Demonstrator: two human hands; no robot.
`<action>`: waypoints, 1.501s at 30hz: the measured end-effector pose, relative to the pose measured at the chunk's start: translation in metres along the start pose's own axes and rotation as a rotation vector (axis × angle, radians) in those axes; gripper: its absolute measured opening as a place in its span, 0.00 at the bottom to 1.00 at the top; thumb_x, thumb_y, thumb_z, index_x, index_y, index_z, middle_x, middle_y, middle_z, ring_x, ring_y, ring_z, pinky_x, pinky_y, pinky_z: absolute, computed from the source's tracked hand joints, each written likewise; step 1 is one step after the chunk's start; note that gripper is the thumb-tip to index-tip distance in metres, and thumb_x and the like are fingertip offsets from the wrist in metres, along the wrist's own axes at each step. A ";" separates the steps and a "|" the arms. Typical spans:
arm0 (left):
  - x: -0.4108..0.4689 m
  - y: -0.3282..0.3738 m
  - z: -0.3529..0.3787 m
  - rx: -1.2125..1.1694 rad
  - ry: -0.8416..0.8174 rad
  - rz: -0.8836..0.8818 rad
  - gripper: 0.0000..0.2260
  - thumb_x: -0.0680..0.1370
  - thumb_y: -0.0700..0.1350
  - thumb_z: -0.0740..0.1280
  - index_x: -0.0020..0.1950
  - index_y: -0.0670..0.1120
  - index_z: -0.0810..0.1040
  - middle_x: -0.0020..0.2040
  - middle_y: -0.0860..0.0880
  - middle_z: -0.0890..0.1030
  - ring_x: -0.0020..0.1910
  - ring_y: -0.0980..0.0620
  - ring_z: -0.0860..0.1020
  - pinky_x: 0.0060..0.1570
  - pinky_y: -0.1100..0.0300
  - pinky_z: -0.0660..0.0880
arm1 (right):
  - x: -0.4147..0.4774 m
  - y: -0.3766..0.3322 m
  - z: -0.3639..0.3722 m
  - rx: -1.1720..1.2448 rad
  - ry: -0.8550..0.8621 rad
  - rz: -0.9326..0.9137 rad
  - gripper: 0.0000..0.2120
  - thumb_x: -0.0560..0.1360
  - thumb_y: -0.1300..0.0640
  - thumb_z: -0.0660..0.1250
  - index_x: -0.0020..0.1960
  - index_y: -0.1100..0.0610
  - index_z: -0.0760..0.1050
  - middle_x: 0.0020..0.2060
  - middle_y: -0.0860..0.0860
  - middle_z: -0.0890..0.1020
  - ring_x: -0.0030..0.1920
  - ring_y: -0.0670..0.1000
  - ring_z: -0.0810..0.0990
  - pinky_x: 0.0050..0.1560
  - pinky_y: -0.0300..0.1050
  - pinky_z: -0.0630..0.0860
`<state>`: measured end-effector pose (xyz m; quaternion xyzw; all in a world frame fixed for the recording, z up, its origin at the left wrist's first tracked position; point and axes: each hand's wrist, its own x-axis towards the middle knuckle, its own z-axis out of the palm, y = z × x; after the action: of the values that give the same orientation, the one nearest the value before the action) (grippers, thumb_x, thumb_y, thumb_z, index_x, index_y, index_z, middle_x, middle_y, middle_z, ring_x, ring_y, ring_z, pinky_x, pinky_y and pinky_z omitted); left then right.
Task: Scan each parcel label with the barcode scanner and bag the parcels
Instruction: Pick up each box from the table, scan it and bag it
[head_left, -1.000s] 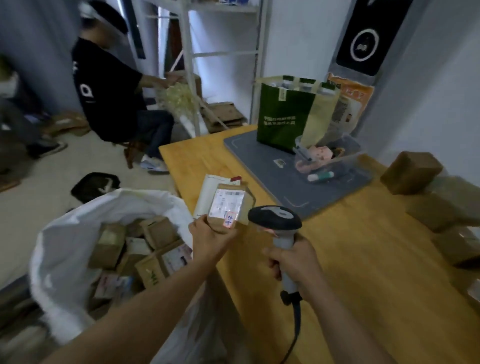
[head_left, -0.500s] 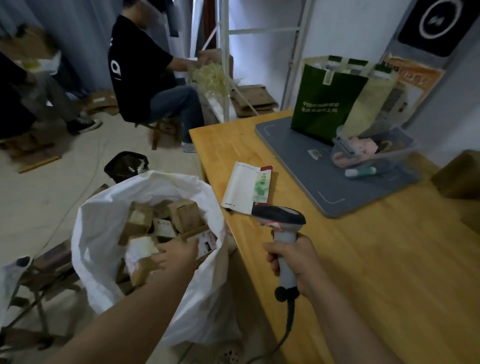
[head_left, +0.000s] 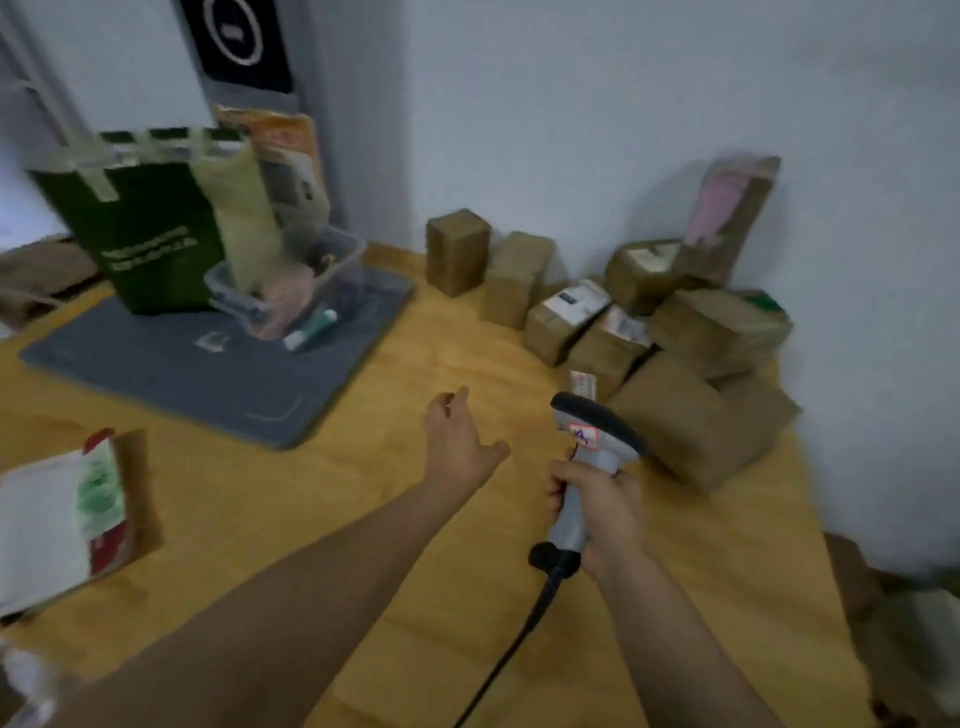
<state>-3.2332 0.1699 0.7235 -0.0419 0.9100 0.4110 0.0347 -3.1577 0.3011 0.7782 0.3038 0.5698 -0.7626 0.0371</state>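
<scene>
White lettering on the green bag blurred; parcel labels seemingly illegible too.

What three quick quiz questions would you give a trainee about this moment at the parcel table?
1. True or false: the left hand is holding a parcel.
2. What does the right hand grip? A) the barcode scanner B) a marker pen C) a roll of tape
3. Fill the gap: the heap of brown parcels lies on the ___ side of the wooden table, against the wall.

Key: 1 false, since the hand is empty with its fingers spread above the table. 2 A. 3 right.
</scene>
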 end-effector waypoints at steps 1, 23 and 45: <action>0.005 0.021 0.023 0.026 -0.077 0.063 0.42 0.72 0.50 0.73 0.78 0.41 0.52 0.74 0.40 0.55 0.74 0.43 0.56 0.72 0.57 0.56 | 0.006 -0.006 -0.019 0.039 0.038 0.001 0.09 0.72 0.70 0.68 0.34 0.62 0.72 0.24 0.55 0.76 0.22 0.49 0.72 0.25 0.40 0.70; 0.042 0.084 0.171 0.832 -0.104 1.263 0.46 0.61 0.41 0.75 0.76 0.44 0.57 0.63 0.38 0.67 0.66 0.38 0.66 0.74 0.42 0.55 | 0.058 -0.002 -0.189 0.267 0.284 0.075 0.07 0.73 0.69 0.67 0.38 0.63 0.72 0.26 0.57 0.75 0.24 0.52 0.72 0.26 0.44 0.70; -0.017 0.009 0.058 0.465 -0.044 0.694 0.33 0.66 0.63 0.59 0.64 0.46 0.75 0.62 0.46 0.72 0.50 0.47 0.80 0.44 0.52 0.80 | 0.008 0.009 -0.140 0.028 0.141 0.125 0.09 0.73 0.69 0.66 0.35 0.64 0.71 0.24 0.55 0.75 0.22 0.50 0.71 0.25 0.42 0.69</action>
<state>-3.2159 0.2205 0.6933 0.2851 0.9377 0.1828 -0.0779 -3.1015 0.4247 0.7437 0.3921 0.5401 -0.7436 0.0403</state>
